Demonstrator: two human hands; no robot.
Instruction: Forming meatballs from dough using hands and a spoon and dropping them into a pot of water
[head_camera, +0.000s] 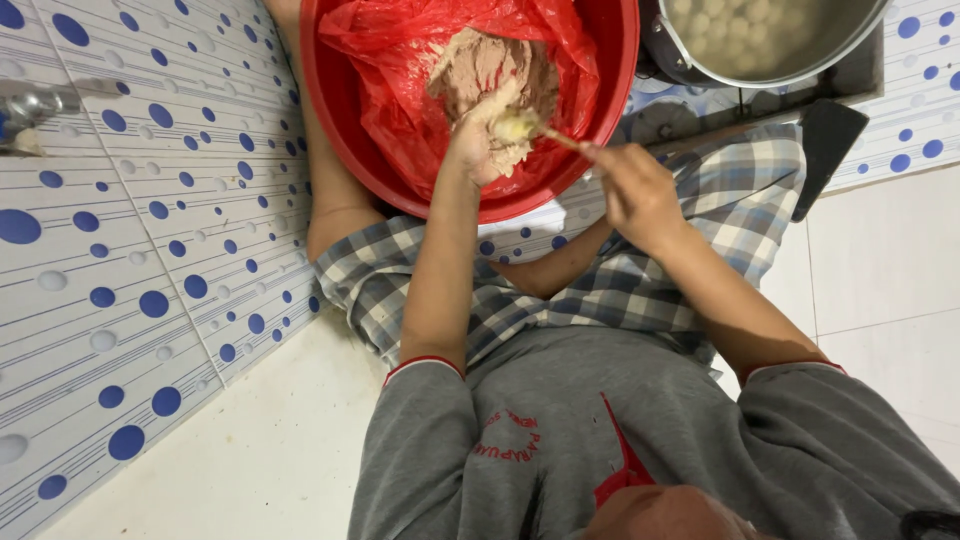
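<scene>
A red basin (330, 110), lined with a red plastic bag (400, 110), holds a lump of pale brown paste (490, 65). My left hand (480, 140) squeezes a fistful of the paste over the basin. A small ball of paste shows at the top of that fist. My right hand (635, 190) holds a spoon (545, 130) whose tip rests at the ball. Both hands are over the near side of the basin.
A metal pot (700, 55) with pale balls in cloudy water stands at the top right on a burner. Blue-dotted tiles (130, 250) cover the wall at left. I sit on the white floor (880, 270) in checked shorts, legs around the basin.
</scene>
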